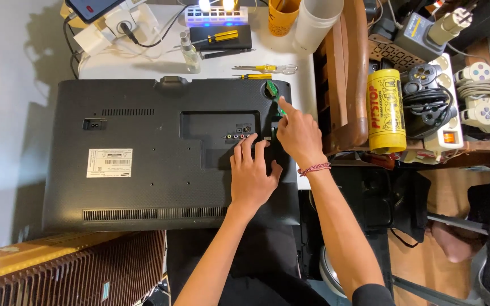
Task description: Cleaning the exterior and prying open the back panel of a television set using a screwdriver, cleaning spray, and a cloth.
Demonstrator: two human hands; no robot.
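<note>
Hands worked at the back of a monitor point(143, 153) that lay face down across a white table point(290, 62), its dark plastic shell filling most of the surface. The left hand point(250, 175) pressed flat and open on the shell just below the port recess point(219, 139), gripping nothing. The right hand point(297, 135), a braided band at its wrist, was loosely curled with the forefinger stretched toward a small green part point(271, 88) at the monitor's right edge; whether it pinched anything could not be told. Screwdrivers point(259, 72) with yellow handles lay on the table just beyond the top edge. Judging by its look, the shell would be stiff but thin, prone to flex and crack if levered at one spot, and the screen beneath would be fragile. The safest hold seemed to be along the two long edges, both hands spread, never by the vent slots point(154, 214) or the recess.
</note>
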